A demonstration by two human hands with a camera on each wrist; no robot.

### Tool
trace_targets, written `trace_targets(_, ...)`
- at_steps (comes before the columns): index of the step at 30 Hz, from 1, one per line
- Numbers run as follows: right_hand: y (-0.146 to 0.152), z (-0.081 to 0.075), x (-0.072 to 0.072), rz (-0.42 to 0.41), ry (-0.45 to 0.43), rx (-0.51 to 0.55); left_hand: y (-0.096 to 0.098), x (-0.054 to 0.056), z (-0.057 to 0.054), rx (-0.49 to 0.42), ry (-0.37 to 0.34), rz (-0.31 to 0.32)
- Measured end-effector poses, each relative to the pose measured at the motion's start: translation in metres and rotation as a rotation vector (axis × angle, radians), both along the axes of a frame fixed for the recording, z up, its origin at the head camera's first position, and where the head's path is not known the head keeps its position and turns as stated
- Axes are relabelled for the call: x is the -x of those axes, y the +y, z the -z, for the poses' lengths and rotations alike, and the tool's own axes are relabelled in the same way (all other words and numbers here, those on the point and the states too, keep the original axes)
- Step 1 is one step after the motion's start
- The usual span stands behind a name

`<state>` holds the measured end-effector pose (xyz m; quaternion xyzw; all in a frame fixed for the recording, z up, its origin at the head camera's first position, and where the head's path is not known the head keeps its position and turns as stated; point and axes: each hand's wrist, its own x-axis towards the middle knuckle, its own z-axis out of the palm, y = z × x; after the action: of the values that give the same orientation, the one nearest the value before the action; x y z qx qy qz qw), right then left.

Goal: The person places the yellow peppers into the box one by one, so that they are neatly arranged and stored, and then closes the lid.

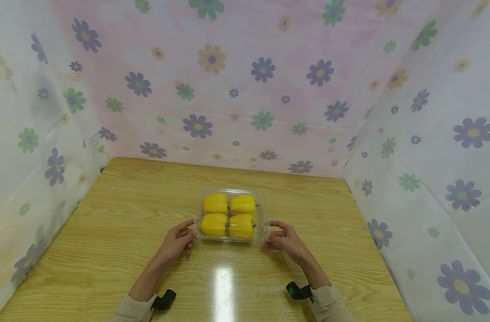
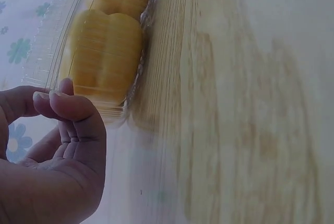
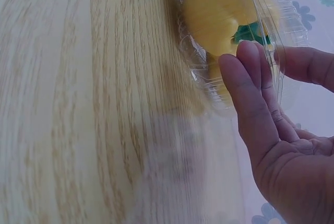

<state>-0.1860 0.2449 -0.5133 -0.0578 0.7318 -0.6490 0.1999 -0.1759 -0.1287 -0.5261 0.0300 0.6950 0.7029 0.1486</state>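
Observation:
A clear plastic clamshell box (image 1: 232,191) with several yellow bell peppers (image 1: 215,203) inside is in the middle of the head view, its lid down over them. My left hand (image 1: 177,240) pinches the box's left rim near the front corner. On the opposite side my right hand (image 1: 287,241) pinches the right rim between thumb and fingers. The left wrist view shows the left hand (image 2: 62,145) with its fingertips at the ridged edge, beside a yellow pepper (image 2: 107,51). In the right wrist view the right hand (image 3: 282,114) grips the rim, close to a green stem (image 3: 249,32).
Under the box lies a wood-grain table (image 1: 148,192), with a bright light reflection near its front. Flower-patterned curtains (image 1: 228,112) stand behind it and on both sides. A black wrist camera (image 1: 164,299) sits on the left sleeve, another black camera (image 1: 298,290) on the right.

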Motion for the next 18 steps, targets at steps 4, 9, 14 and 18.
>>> trace_targets(4, -0.0002, 0.0010, 0.0012, 0.006, 0.002, 0.001, 0.0019, 0.0002, 0.0001, 0.000, -0.002, -0.021)
trace_targets(9, -0.0014, 0.0019, 0.0039, 0.019, 0.006, -0.009, 0.0041, 0.0014, -0.0004, 0.007, -0.002, -0.047)
trace_targets(14, -0.0016, 0.0013, 0.0045, 0.024, 0.006, -0.020, 0.0053, 0.0013, -0.0016, 0.025, -0.012, -0.054)
trace_targets(18, -0.0012, 0.0022, 0.0046, 0.020, -0.003, -0.021, 0.0054, 0.0006, -0.0017, 0.029, -0.013, -0.058)
